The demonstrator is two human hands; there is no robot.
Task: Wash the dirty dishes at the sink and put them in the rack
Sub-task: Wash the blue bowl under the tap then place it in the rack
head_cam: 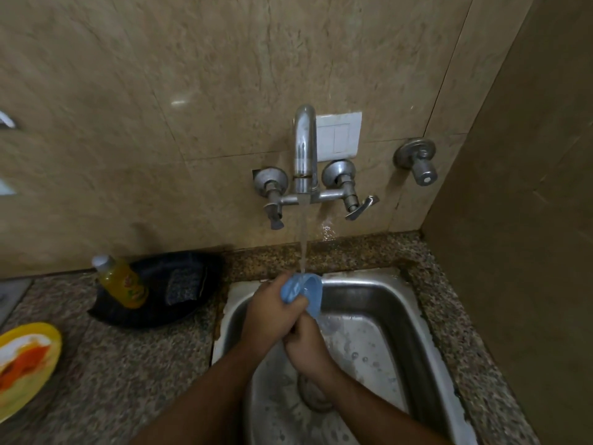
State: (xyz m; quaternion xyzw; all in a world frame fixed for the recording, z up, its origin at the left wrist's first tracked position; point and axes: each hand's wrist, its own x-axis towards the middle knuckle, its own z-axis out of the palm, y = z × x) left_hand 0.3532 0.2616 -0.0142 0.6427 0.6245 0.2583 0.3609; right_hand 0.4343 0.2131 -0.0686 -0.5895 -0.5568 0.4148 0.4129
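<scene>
On the counter, at its left edge, lies a yellow plate smeared with orange and white residue, only partly in view. Further right, against the back edge where counter meets wall, a black tray holds a yellow bottle with a white cap, tilted, and just beside it a dark scrub pad.

Over the steel sink, near its back left corner, the left hand is curled round a small pale blue cup. The cup is smooth plastic, tilted with its open mouth facing up and toward the wall, its rim showing past the knuckles. Most of its lower body is hidden under the left fingers, so the cup stands out above and to the right of that grip. The right hand sits just below and against the left, fingers curled at the cup's bottom edge; whether it grips the cup itself I cannot tell.

A stream of water falls from the wall tap straight onto the cup's rim. Right of the tap, a separate valve knob projects from the wall.
</scene>
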